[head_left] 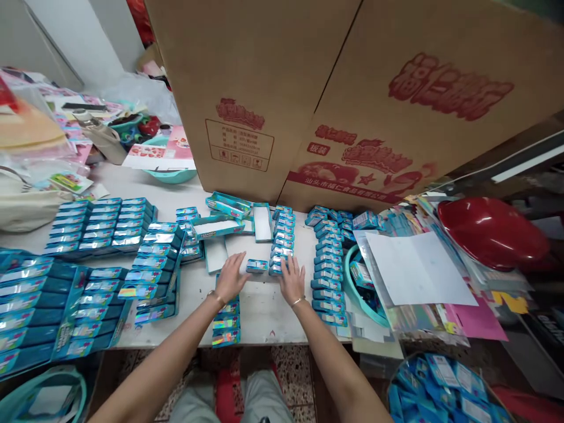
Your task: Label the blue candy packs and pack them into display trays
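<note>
A small blue box [257, 266] lies on the white table between my two hands. My left hand [230, 278] is open beside its left end, thumb and fingers apart; whether they touch it I cannot tell. Below this hand runs a short row of blue boxes [226, 324], partly covered by my wrist. My right hand [292, 282] is open with its fingers spread, its fingertips at the near end of a column of small blue boxes [283, 235]. An open tray with a white inside [263, 223] lies left of that column, near other blue trays [218, 228].
Large cardboard cartons [247, 70] wall off the table's back. Filled blue display boxes [99, 226] crowd the left. On the right are another column of boxes [328, 267], a teal basket [368, 305], paper sheets [418, 267] and a red bowl-like object [489, 232].
</note>
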{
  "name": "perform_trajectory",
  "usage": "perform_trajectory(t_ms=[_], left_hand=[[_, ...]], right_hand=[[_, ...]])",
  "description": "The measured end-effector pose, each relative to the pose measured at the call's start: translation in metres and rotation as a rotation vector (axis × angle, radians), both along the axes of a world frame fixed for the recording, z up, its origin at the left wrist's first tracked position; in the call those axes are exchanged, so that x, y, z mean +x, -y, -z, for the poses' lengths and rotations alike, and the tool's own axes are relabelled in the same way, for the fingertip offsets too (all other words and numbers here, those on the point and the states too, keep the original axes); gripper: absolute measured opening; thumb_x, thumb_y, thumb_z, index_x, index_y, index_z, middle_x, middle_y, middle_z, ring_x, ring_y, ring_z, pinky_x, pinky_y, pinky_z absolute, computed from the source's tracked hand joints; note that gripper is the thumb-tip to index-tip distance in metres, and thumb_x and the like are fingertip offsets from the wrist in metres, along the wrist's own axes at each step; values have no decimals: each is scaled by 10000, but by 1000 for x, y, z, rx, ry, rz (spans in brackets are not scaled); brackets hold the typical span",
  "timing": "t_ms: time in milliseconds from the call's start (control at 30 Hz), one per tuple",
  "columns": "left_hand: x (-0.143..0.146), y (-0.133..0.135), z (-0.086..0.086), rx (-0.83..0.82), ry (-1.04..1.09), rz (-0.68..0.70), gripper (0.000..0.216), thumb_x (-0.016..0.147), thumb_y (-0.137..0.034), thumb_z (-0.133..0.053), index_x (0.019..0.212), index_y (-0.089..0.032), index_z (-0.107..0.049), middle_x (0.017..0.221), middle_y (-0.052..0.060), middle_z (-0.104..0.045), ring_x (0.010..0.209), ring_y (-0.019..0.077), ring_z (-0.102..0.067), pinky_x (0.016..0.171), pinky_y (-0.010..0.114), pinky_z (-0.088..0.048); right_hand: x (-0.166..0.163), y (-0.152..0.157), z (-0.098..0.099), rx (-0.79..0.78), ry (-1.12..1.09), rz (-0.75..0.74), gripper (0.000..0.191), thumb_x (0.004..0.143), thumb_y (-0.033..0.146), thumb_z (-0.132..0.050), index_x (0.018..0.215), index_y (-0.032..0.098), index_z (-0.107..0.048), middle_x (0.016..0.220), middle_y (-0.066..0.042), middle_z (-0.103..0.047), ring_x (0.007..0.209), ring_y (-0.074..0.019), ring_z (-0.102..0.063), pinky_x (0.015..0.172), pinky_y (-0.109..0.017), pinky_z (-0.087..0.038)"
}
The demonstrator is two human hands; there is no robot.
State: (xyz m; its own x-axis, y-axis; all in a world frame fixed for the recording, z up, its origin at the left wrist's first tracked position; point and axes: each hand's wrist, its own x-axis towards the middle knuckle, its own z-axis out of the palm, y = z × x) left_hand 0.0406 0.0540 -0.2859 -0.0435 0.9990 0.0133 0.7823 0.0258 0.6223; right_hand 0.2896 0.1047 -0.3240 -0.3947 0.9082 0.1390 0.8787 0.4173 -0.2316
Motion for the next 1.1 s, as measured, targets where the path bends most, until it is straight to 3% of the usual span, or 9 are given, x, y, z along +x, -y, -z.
perform_trajectory(t_ms=[167, 367, 467, 567, 700, 767, 867, 967, 1100], left_hand=[[24, -45, -3, -333, -197, 205, 482, 776, -84, -553, 1245, -195, -533, 1237, 136, -563, 1131, 283, -555, 920, 361, -434], [44, 2, 2, -442, -221, 317, 470, 738, -21, -493, 1153, -229, -562, 1140, 83, -591, 1010, 256, -626, 824, 317, -450], [64, 24, 7, -450, -186, 150, 620, 728, -3, -478, 1321, -180, -441, 1269, 136, -546, 1072, 272, -618, 844, 325, -453], [79, 33, 12, -445, -121, 30, 864, 731, -14, -497, 1503, -145, -131, 1403, 199, -452, 1129, 296, -602, 856, 335, -460], [84, 40, 10, -475, -24, 26, 990, 721, -27, -535, 1530, -140, 25, 1409, 221, -467, 1133, 323, -606, 898, 382, -470], [78, 46, 6, -437, 69, 45, 1006, 700, -18, -543, 1535, -153, 3, 1429, 211, -460, 1190, 320, -574, 953, 410, -460], [51, 58, 0, -167, 268, -13, 879, 746, -39, -497, 1530, -188, -128, 1523, 158, -360, 1363, 258, -412, 1093, 410, -370], [5, 70, 7, 48, 475, -324, 648, 838, -153, -469, 1467, -185, -318, 1466, 139, -451, 1358, 226, -415, 1104, 419, -364], [-48, 78, 44, -69, 744, -651, 510, 829, -235, -492, 1327, -127, -502, 1295, 159, -606, 1231, 255, -547, 1003, 431, -460]], right_hand=[[14, 8, 15, -4, -132, -95, 428, 902, 182, -467, 1324, 211, -530, 1373, -129, -496, 1249, -288, -409, 1024, -462, -329], [16, 9, 4, -233, -358, -88, 358, 902, 252, -498, 1249, 176, -540, 1130, -115, -593, 1042, -260, -509, 912, -389, -434], [9, 16, 3, -364, -427, -129, 340, 899, 275, -508, 1225, 187, -547, 1128, -106, -593, 1050, -257, -516, 927, -386, -444], [2, 28, 5, -508, -480, -164, 392, 946, 297, -413, 1313, 181, -487, 1212, -118, -561, 1140, -245, -503, 1003, -402, -418], [-3, 42, 4, -604, -416, -290, 686, 882, 363, -531, 1485, 185, -257, 1395, -146, -417, 1296, -264, -395, 1086, -440, -354], [-6, 46, 1, -594, -324, -371, 867, 803, 348, -628, 1518, 191, -163, 1433, -155, -363, 1317, -285, -363, 1083, -449, -357], [-14, 48, -4, -537, -178, -382, 908, 763, 255, -625, 1525, 192, -135, 1407, -159, -386, 1275, -297, -399, 1043, -441, -397], [-24, 45, -8, -454, -73, -345, 906, 693, 186, -626, 1501, 179, -219, 1345, -162, -444, 1197, -318, -463, 970, -426, -452], [-40, 24, -23, -414, -178, -322, 802, 657, 178, -628, 1415, 187, -365, 1206, -125, -534, 1087, -289, -551, 897, -385, -503]])
